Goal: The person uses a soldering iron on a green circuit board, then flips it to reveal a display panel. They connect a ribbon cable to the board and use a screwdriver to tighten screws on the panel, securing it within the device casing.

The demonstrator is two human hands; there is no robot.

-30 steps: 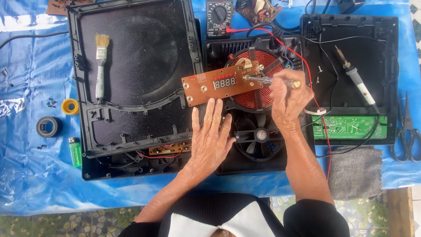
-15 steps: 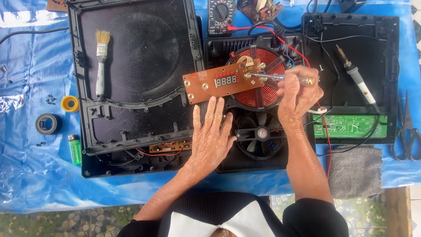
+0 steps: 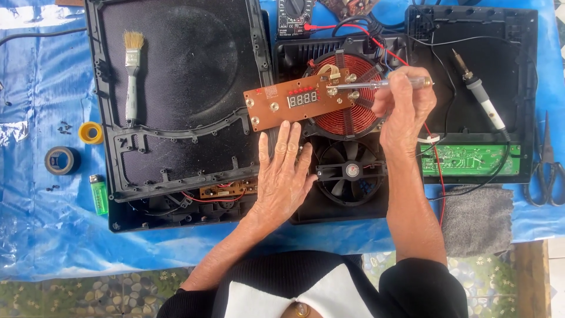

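A brown circuit board [image 3: 297,101] with a red digit display lies tilted over an opened black induction cooker [image 3: 306,59]. My left hand [image 3: 285,176] lies flat, fingers apart, its fingertips pressing the board's lower edge. My right hand [image 3: 406,109] grips a screwdriver [image 3: 376,85] with a clear handle. Its metal tip touches the board's right end, over the red copper coil [image 3: 347,115]. A black fan [image 3: 351,172] sits below the coil.
A detached black cooker top [image 3: 176,88] with a paintbrush [image 3: 132,76] lies at left. Yellow tape [image 3: 90,132], black tape [image 3: 61,160] and a green lighter [image 3: 99,195] lie on the blue sheet. Right: second open cooker [image 3: 471,70], soldering iron [image 3: 479,97], green board [image 3: 471,160], scissors [image 3: 547,171], grey cloth [image 3: 478,219], multimeter [image 3: 294,13].
My right hand has shifted slightly up and right with the screwdriver, whose tip stays on the board's right end. The left hand stays pressed at the board's lower edge.
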